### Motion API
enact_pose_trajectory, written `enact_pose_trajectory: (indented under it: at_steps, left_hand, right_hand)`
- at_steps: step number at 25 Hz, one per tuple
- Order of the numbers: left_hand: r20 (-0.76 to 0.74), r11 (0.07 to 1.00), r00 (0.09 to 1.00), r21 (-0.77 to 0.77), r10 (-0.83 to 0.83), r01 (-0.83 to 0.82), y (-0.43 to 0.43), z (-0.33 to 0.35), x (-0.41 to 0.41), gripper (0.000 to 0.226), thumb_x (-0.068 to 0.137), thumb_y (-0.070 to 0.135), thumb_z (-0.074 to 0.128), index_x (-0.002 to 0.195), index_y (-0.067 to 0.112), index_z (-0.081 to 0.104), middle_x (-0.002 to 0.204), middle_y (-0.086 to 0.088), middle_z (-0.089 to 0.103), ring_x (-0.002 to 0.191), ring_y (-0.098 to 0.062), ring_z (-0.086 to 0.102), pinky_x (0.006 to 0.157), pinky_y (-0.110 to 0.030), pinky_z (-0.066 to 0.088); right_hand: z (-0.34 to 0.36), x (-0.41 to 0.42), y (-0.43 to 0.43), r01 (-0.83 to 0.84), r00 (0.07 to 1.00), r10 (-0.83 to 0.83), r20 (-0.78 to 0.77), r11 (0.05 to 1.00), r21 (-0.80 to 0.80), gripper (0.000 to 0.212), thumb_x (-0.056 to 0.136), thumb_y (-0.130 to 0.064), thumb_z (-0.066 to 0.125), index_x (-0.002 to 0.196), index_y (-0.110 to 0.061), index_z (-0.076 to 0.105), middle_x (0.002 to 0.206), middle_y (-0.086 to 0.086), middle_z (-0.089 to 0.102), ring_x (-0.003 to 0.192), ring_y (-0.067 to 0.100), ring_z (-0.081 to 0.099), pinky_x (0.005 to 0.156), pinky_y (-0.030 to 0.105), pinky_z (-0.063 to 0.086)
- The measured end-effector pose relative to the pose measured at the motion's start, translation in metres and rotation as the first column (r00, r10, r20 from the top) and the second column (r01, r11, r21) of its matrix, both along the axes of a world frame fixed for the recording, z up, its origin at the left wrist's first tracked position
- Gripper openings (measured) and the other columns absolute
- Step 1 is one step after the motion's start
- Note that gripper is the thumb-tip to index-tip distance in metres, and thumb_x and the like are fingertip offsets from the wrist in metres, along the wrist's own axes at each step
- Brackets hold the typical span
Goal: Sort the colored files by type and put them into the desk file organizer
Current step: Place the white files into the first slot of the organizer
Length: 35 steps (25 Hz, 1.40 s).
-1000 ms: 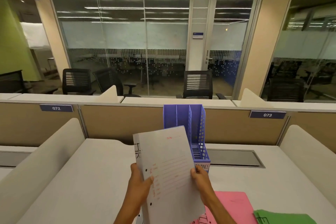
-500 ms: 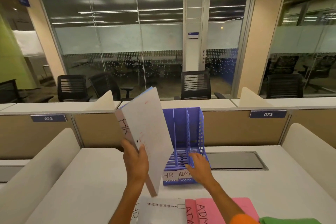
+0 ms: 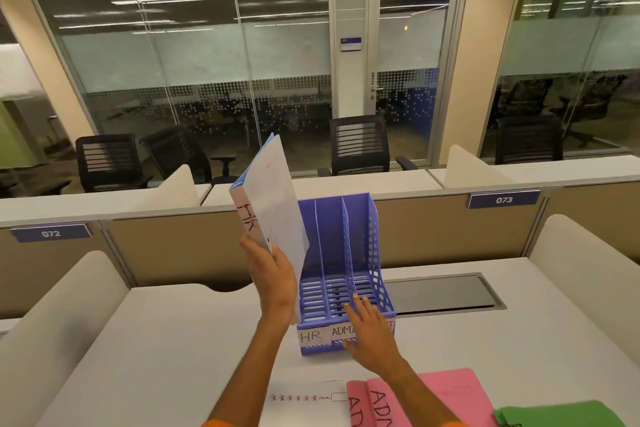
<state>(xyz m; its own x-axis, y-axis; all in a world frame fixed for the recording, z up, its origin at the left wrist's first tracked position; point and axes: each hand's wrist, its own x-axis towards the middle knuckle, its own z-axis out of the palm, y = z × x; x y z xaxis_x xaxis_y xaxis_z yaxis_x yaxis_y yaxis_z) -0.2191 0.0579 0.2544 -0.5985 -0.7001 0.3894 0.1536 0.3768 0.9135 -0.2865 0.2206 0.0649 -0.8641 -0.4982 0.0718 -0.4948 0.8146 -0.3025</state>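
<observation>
My left hand (image 3: 272,276) grips a white file (image 3: 273,204) marked HR on its spine, held upright just left of the blue desk file organizer (image 3: 360,218). The organizer has three slots, with front labels HR and ADM visible. My right hand (image 3: 372,333) rests flat on the organizer's front edge, fingers spread, covering the third label. On the desk near me lie another white file (image 3: 308,399), pink files (image 3: 426,395) marked ADM and green files (image 3: 561,414).
A grey cable hatch (image 3: 446,291) is set into the white desk (image 3: 156,350) right of the organizer. Beige partitions numbered 072 and 073 close off the back, with curved white dividers on both sides. Black office chairs stand beyond.
Both hands held the white file a second ago. My right hand let go and went to the organizer's front; my left hand lifted the file upright beside the organizer.
</observation>
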Motion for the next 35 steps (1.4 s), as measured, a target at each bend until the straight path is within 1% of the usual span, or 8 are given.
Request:
enact_pose_trajectory:
  at_steps: [4,6,8,12,19,24,30,35]
  left_hand:
    - [-0.014,1.000,1.000,0.009,0.006,-0.006,0.000,-0.016,-0.025,0.042,0.101,0.023,0.046,0.135,0.020,0.021,0.145,-0.005,0.036,0.118,-0.025,0.053,0.083,-0.038,0.059]
    - [-0.008,0.999,1.000,0.032,0.025,-0.025,0.000,-0.029,-0.036,0.044,0.101,0.023,0.046,0.137,0.021,0.021,0.146,-0.005,0.035,0.121,-0.025,0.052,0.083,-0.035,0.058]
    - [-0.010,0.998,0.999,0.043,0.042,-0.042,-0.001,-0.044,-0.045,0.044,0.101,0.022,0.046,0.137,0.021,0.022,0.148,-0.006,0.034,0.125,-0.026,0.050,0.085,-0.036,0.058]
    - [-0.012,0.995,0.998,0.077,0.059,-0.057,-0.001,-0.072,-0.057,0.042,0.101,0.021,0.048,0.135,0.027,0.025,0.148,-0.004,0.035,0.127,-0.023,0.047,0.089,-0.040,0.057]
    - [0.046,0.990,0.997,0.129,0.058,-0.064,0.001,-0.107,-0.061,0.047,0.100,0.020,0.049,0.140,0.016,0.025,0.151,-0.008,0.035,0.129,-0.023,0.048,0.092,-0.043,0.056]
    - [0.140,0.992,0.990,0.118,0.015,-0.032,0.003,-0.123,-0.060,0.049,0.098,0.020,0.051,0.140,0.015,0.026,0.149,-0.010,0.038,0.128,-0.024,0.049,0.091,-0.041,0.054]
    - [0.276,0.986,0.961,0.166,-0.022,-0.025,0.006,-0.148,-0.058,0.049,0.098,0.022,0.052,0.139,0.013,0.027,0.144,-0.010,0.044,0.104,-0.011,0.054,0.076,-0.024,0.050]
    - [0.297,0.982,0.954,0.188,-0.042,-0.015,0.007,-0.160,-0.057,0.049,0.097,0.026,0.052,0.138,0.017,0.028,0.142,-0.007,0.044,0.099,-0.011,0.057,0.074,-0.030,0.057]
  right_hand:
    - [-0.024,-0.003,0.001,-0.006,1.000,0.005,0.017,0.999,0.032,0.082,0.084,-0.045,0.063,0.149,-0.025,0.018,0.159,0.003,0.008,0.145,0.030,0.013,0.115,0.042,0.012]
    - [-0.033,-0.003,-0.001,0.011,0.999,-0.013,0.038,0.997,0.072,0.098,0.059,-0.050,0.082,0.141,-0.024,0.036,0.150,0.005,0.036,0.132,0.030,0.044,0.102,0.041,0.037]
    - [-0.038,-0.002,-0.008,0.057,0.998,-0.058,0.024,0.998,0.031,0.107,0.038,-0.054,0.088,0.131,-0.026,0.046,0.134,0.003,0.058,0.117,0.026,0.059,0.087,0.036,0.050]
    - [-0.043,-0.001,-0.012,0.055,0.998,-0.055,0.010,0.998,-0.031,0.103,0.043,-0.051,0.088,0.133,-0.025,0.047,0.135,0.006,0.057,0.121,0.028,0.056,0.088,0.039,0.051]
    - [-0.046,0.003,-0.018,0.097,0.995,-0.098,-0.030,0.995,-0.032,0.100,0.053,-0.048,0.086,0.139,-0.025,0.041,0.142,0.007,0.050,0.131,0.028,0.043,0.095,0.041,0.046]
    - [-0.049,0.003,-0.018,0.110,0.993,-0.111,-0.041,0.994,-0.025,0.100,0.055,-0.047,0.085,0.141,-0.025,0.039,0.144,0.007,0.047,0.131,0.028,0.045,0.098,0.041,0.042]
    - [-0.050,0.004,-0.018,0.125,0.989,-0.127,-0.074,0.991,-0.040,0.100,0.054,-0.046,0.086,0.140,-0.024,0.041,0.144,0.007,0.047,0.132,0.029,0.043,0.096,0.040,0.044]
    - [-0.053,0.003,-0.019,0.127,0.987,-0.131,-0.091,0.991,-0.049,0.100,0.054,-0.046,0.087,0.140,-0.023,0.041,0.144,0.008,0.047,0.131,0.029,0.045,0.096,0.042,0.044]
